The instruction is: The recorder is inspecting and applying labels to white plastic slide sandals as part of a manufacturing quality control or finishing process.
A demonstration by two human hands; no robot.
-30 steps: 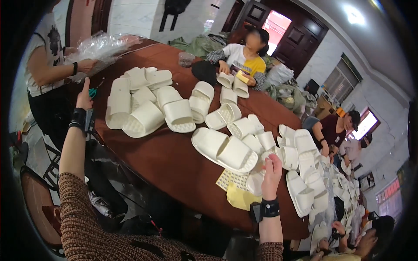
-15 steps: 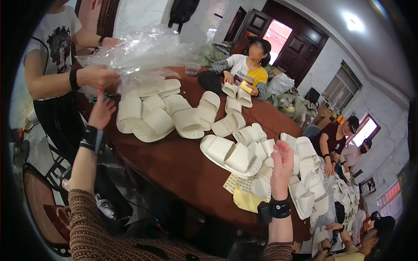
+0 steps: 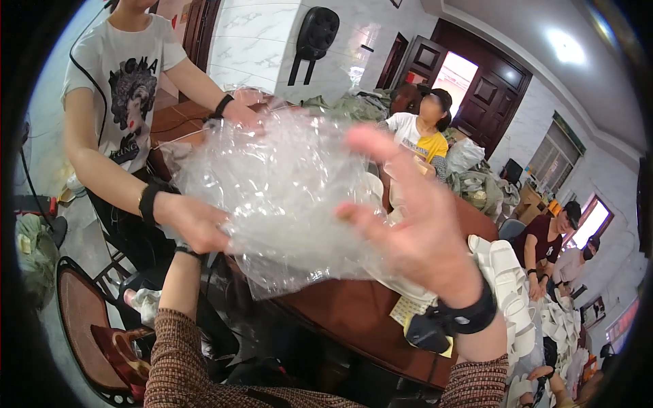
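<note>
A bundle of clear plastic bags point(image 3: 286, 177) spans the space in front of me, gripped on its left side by a standing co-worker's hands point(image 3: 194, 224). My right hand point(image 3: 415, 224) is raised at the bundle's right edge, blurred by motion, thumb and fingers spread apart. Whether it touches the plastic I cannot tell. My left forearm point(image 3: 178, 289) reaches up towards the bags' lower left corner, but the left hand is hidden behind the co-worker's hand and the plastic. White slippers point(image 3: 507, 285) lie on the brown table point(image 3: 333, 309), many covered by the bundle.
A yellow label sheet point(image 3: 408, 313) lies under my right wrist. A chair point(image 3: 88, 306) stands at the left. Across the table sits a person in white and yellow point(image 3: 422, 139). More people point(image 3: 537, 255) work at the right, beside piled slippers. Sacks point(image 3: 476, 187) stand behind.
The co-worker's plastic bundle has come nearer and to the right, now hiding many slippers. My right hand has swung up and left to it. My left hand has gone out of sight behind it.
</note>
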